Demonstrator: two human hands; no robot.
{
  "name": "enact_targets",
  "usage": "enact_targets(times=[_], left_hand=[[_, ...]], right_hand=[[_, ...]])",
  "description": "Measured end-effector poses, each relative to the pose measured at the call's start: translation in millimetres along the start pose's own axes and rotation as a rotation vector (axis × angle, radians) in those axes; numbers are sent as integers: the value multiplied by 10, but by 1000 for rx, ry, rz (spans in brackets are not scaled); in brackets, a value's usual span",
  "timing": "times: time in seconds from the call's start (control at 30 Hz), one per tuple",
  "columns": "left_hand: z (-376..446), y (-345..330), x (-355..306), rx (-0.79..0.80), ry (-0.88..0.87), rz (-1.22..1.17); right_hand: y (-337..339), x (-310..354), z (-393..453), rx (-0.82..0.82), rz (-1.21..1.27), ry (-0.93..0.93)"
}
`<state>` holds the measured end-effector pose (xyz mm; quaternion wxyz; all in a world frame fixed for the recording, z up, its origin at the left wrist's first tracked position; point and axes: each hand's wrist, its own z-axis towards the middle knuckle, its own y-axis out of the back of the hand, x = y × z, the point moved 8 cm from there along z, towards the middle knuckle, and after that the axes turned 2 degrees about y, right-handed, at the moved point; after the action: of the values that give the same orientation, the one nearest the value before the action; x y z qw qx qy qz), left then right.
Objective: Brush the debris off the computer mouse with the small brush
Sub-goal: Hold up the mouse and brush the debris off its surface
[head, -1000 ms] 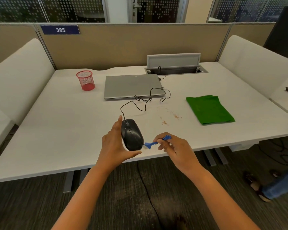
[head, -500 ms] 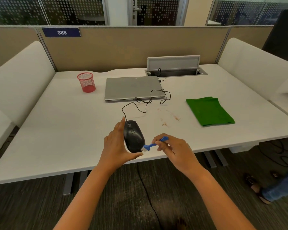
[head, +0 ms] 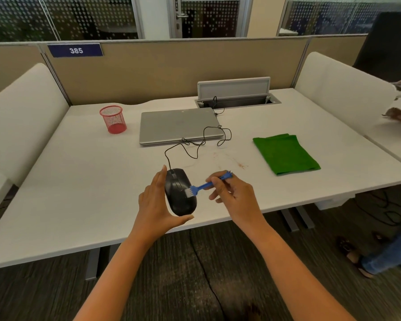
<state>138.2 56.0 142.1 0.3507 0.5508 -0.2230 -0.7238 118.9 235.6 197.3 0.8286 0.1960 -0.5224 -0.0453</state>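
The red cup (head: 113,120) looks empty. The left hand (head: 158,205) cradles the mouse (head: 180,200); the right hand (head: 235,195) pinches the brush (head: 203,186), bristles on it.

We see a white desk (head: 79,181) bounded at its far edge by a tan fabric partition (head: 171,66) carrying a blue plate (head: 75,50) marked 385. White padded side screens (head: 21,117) stand along the desk's left and right edges. Near the far edge an open cable hatch (head: 236,98) is set into the desk. Behind the partition we make out glass walls (head: 56,17) with a dotted film and a door (head: 208,17). Dark striped carpet (head: 171,286) covers the floor below the near edge.
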Motion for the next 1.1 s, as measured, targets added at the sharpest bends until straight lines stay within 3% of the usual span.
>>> enact_targets(times=[0.17, 0.27, 0.5, 0.73, 0.9, 1.1], left_hand=[[-3, -25, -85, 1, -39, 34], [-32, 0, -90, -16, -40, 30], [-46, -89, -128, 25, -70, 57], [-48, -181, -107, 48, -36, 64], [-45, -242, -191, 42, -67, 41], [-9, -144, -179, -7, -98, 56]], right_hand=[[-71, -99, -9, 40, -16, -45], [143, -197, -17, -23, -8, -81], [-36, 166, 267, -25, -122, 78], [-69, 109, 187, 60, -355, 76], [29, 200, 292, -16, -296, 66], [-93, 169, 76, 82, -437, 104]])
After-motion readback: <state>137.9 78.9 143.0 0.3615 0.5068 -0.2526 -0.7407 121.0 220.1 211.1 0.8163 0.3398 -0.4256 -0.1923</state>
